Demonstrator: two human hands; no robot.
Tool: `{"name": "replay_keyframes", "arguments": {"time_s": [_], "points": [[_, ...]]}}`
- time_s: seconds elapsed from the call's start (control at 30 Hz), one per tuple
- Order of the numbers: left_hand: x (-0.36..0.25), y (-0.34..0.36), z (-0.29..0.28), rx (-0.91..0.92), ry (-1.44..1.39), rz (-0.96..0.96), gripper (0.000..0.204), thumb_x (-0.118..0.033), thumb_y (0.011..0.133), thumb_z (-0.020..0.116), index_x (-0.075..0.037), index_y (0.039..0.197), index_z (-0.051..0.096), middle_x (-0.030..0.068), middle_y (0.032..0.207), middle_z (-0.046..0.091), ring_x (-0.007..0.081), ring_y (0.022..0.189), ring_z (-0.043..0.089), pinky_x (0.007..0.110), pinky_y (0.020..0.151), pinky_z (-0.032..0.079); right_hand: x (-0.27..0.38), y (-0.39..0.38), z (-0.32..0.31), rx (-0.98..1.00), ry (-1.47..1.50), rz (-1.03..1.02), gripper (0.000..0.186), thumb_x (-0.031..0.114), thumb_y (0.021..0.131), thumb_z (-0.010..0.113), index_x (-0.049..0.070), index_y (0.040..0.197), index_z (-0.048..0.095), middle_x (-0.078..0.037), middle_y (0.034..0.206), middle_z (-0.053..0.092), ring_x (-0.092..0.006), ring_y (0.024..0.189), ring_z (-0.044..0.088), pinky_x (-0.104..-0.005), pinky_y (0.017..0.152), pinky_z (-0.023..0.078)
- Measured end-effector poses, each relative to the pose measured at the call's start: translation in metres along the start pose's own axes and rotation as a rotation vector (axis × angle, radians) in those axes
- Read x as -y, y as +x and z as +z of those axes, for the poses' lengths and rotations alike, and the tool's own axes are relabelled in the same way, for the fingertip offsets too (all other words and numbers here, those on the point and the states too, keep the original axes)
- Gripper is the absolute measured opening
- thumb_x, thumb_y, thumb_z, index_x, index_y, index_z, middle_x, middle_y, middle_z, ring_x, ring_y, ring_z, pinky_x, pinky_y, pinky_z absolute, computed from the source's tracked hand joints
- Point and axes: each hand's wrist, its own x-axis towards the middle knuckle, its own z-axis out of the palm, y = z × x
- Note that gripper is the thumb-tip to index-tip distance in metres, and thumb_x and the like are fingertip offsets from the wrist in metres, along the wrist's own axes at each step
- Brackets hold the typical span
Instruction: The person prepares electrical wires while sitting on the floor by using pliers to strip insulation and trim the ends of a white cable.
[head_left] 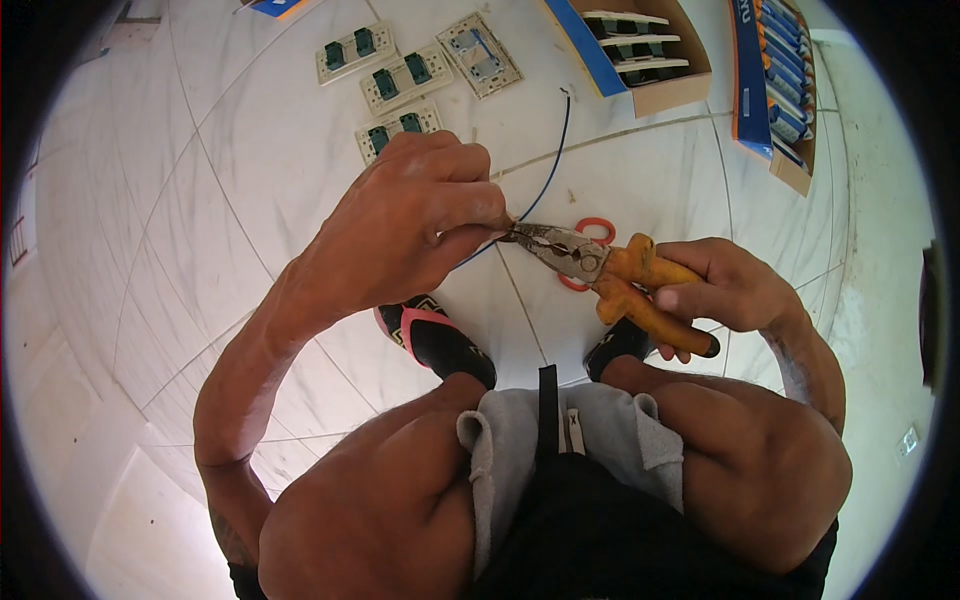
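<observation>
My right hand (725, 285) is wrapped round a pair of pliers (580, 258) with worn orange grips and a long tapered metal nose. The nose points left and meets the fingertips of my left hand (440, 210). Thumb and forefinger there are pinched together at the tip of the jaws; whatever small thing lies between them is too hidden to name. A thin blue wire (560, 150) curves past this spot, running behind the fingertips and showing again below the hand. Its far end looks bare.
Red-handled scissors (597, 232) lie on the tiled floor behind the pliers. Several socket or switch plates (408, 84) with green backs lie farther off. An open carton (668, 97) holds more plates, and a blue box (752, 90) of blue-and-white packs stands at far right.
</observation>
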Motion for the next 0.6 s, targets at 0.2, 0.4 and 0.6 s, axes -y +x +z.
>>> {"name": "replay_keyframes", "arguments": {"time_s": [0.2, 0.4, 0.6], "points": [[0.006, -0.001, 0.005, -0.090, -0.062, 0.039, 0.016, -0.006, 0.075, 0.083, -0.011, 0.086, 0.071, 0.0005, 0.079, 0.056, 0.0182, 0.076, 0.056, 0.033, 0.078, 0.044, -0.021, 0.005, -0.009, 0.060, 0.043, -0.049, 0.041, 0.030, 0.102, 0.058, -0.004, 0.123, 0.058, -0.011, 0.089, 0.071, -0.0152, 0.074, 0.071, -0.0252, 0.062, 0.056], [0.006, -0.002, 0.005, -0.099, -0.051, 0.032, 0.017, -0.006, 0.075, 0.084, -0.012, 0.086, 0.072, -0.0006, 0.079, 0.057, 0.0176, 0.077, 0.057, 0.033, 0.076, 0.045, -0.015, 0.003, -0.005, 0.037, 0.065, -0.037, 0.042, 0.032, 0.102, 0.059, -0.004, 0.124, 0.059, -0.009, 0.089, 0.070, -0.0121, 0.075, 0.067, -0.0249, 0.064, 0.052], [0.006, 0.000, 0.003, -0.070, -0.015, 0.045, 0.015, -0.007, 0.076, 0.083, -0.013, 0.085, 0.072, -0.0018, 0.080, 0.057, 0.0177, 0.078, 0.057, 0.033, 0.076, 0.046, -0.013, 0.005, -0.009, 0.068, 0.005, -0.075, 0.044, 0.034, 0.102, 0.060, -0.004, 0.124, 0.061, -0.008, 0.087, 0.069, -0.0120, 0.074, 0.066, -0.0249, 0.063, 0.052]]}}
